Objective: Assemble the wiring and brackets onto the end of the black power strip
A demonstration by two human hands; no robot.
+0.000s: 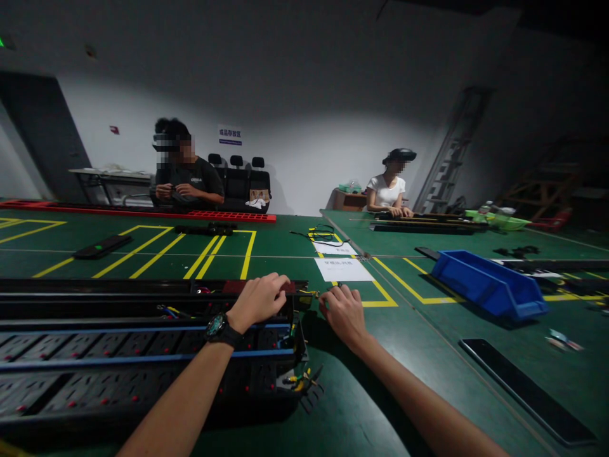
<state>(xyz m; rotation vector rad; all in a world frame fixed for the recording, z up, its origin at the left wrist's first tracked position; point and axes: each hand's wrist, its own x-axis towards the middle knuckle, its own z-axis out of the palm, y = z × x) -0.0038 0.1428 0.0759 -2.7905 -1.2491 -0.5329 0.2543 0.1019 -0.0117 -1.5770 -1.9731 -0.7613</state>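
Long black power strips (157, 379) with rows of sockets and red dots lie side by side at the left, some edged with blue rails. My left hand (261, 299), with a watch (217, 326) at the wrist, bends its fingers over the end of a black strip housing (185, 304) behind them. Just past that end, my right hand (344, 315) has its fingers closed at the tip of a thin yellow wire (311, 294). Loose coloured wires (301, 379) stick out from the nearest strip's end. My fingertips are partly hidden.
A blue bin (490, 285) and a black phone-like slab (523, 390) are on the green table (380, 387) at the right. White paper sheets (343, 270) lie ahead. Two people, one left (190, 181) and one right (387, 190), work across the table.
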